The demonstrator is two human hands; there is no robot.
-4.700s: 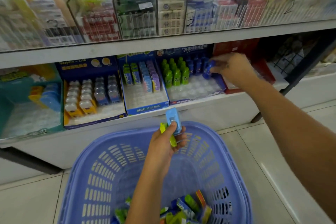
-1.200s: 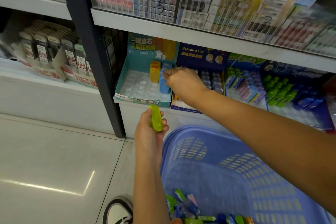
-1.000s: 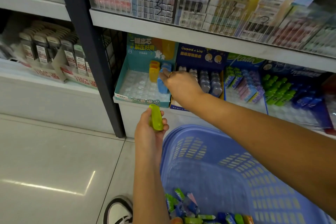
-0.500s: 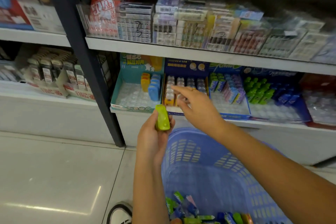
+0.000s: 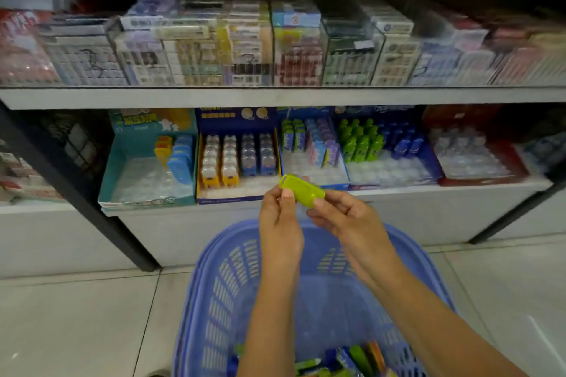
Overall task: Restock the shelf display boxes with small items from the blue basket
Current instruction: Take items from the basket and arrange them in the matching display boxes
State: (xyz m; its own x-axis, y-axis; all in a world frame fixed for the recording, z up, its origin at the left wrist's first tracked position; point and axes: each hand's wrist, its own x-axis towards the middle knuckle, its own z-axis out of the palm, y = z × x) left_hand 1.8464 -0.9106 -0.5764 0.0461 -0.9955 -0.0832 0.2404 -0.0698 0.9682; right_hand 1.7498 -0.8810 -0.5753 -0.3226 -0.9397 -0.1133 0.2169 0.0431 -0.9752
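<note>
Both hands hold one small lime-green item [image 5: 301, 190] above the blue basket [image 5: 214, 281]. My left hand [image 5: 280, 217] pinches its left end and my right hand [image 5: 340, 217] grips its right end. More small coloured items [image 5: 343, 360] lie at the basket's bottom. On the lower shelf stands a row of display boxes: a teal box [image 5: 122, 174] with yellow and blue items, a dark blue box [image 5: 239, 196] with rows of small cases, and a blue box [image 5: 352, 164] with green and blue bottles.
A red display box [image 5: 517, 171] stands at the right end of the lower shelf. The upper shelf [image 5: 275, 98] carries clear cases of packaged goods. A black shelf post [image 5: 79, 193] slants down at the left. Pale floor tiles [image 5: 76, 324] surround the basket.
My right hand has come back from the shelf boxes and taken the right end of the green item. The left hand has tilted the item sideways. The view has shifted right.
</note>
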